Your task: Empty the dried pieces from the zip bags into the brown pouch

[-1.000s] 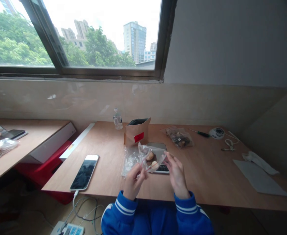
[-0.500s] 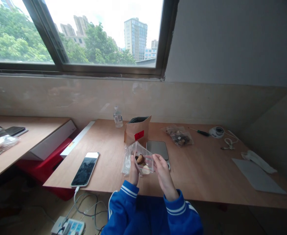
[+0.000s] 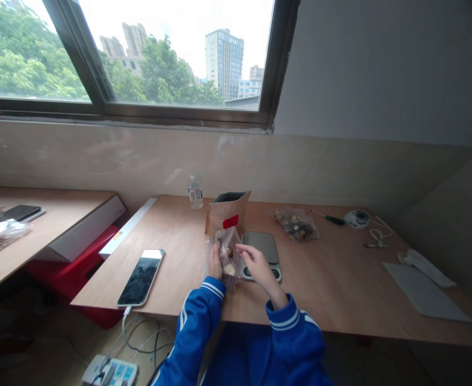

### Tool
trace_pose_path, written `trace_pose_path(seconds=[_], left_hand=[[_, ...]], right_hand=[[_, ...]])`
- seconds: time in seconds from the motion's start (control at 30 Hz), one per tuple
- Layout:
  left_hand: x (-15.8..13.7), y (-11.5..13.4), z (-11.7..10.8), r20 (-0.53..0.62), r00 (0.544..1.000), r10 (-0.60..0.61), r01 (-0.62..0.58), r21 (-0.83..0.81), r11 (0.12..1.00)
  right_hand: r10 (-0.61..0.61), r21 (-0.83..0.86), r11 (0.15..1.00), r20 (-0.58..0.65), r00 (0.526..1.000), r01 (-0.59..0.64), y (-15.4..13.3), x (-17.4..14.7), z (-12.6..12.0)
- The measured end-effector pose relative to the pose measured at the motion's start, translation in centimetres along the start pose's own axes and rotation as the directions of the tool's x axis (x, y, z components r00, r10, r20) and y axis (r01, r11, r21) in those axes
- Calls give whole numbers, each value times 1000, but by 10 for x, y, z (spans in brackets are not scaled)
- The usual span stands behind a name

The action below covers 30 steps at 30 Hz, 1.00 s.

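We hold a clear zip-lock bag (image 3: 229,238) near the front edge of the wooden table (image 3: 332,279), just in front of a kraft paper pouch (image 3: 222,214) with a red label (image 3: 230,221). Brown and pale pieces show through its plastic. Our left hand (image 3: 215,264) is closed on the bag's left side, thumb toward us. Our right hand (image 3: 256,262) has its fingertips at the bag's right edge; we cannot tell whether they pinch the plastic or only touch it.

Beside the bag, partly covered by our right hand, we have a digital scale (image 3: 262,244) with a grey plate. A smartphone (image 3: 141,277) lies to our left, a white cable plugged into its near end. Behind it, near the wall, a plastic bottle (image 3: 196,194) stands upright beside the pouch. To the right of the scale we see filled clear bags (image 3: 298,226), then a screwdriver (image 3: 334,220) pointing toward them and a white dome camera (image 3: 356,219), with a sheet of paper (image 3: 425,295) nearer us at the far right.
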<state>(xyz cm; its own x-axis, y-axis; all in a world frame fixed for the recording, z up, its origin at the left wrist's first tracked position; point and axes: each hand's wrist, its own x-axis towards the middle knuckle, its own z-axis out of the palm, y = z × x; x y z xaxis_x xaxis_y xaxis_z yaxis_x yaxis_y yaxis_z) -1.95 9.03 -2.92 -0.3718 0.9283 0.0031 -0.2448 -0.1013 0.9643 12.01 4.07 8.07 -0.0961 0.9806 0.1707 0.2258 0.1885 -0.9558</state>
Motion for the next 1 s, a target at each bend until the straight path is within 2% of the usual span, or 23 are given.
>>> trace_pose_path(seconds=[0.1,0.17,0.4,0.5,0.67,0.87,1.0], left_hand=[[0,-2,0,-12,1000,-8,7,-5,1000],[-1,-1,0,4,1000,-3,3,-13,1000],[0,-4,-2,50,999,16,-14,-40,999],[1,-9,-3,59,998,1,2,-55,998],[2,-11,-4,32,999,-31,34,-79,996],[2,-10,-4,6,999,-54,55,-86,995],[1,-9,-5,-22,998,-55,53,-88,995]], right_hand=[[-54,-191,979,78,996,68,-4,21,13],[-73,-257,961,135,988,106,-4,32,20],[-78,-226,961,319,945,156,16,44,28],[-62,-237,961,306,950,139,20,42,25],[-131,-190,964,260,957,183,15,40,24],[-48,-248,963,248,968,111,9,31,23],[-62,-280,952,217,974,123,5,26,22]])
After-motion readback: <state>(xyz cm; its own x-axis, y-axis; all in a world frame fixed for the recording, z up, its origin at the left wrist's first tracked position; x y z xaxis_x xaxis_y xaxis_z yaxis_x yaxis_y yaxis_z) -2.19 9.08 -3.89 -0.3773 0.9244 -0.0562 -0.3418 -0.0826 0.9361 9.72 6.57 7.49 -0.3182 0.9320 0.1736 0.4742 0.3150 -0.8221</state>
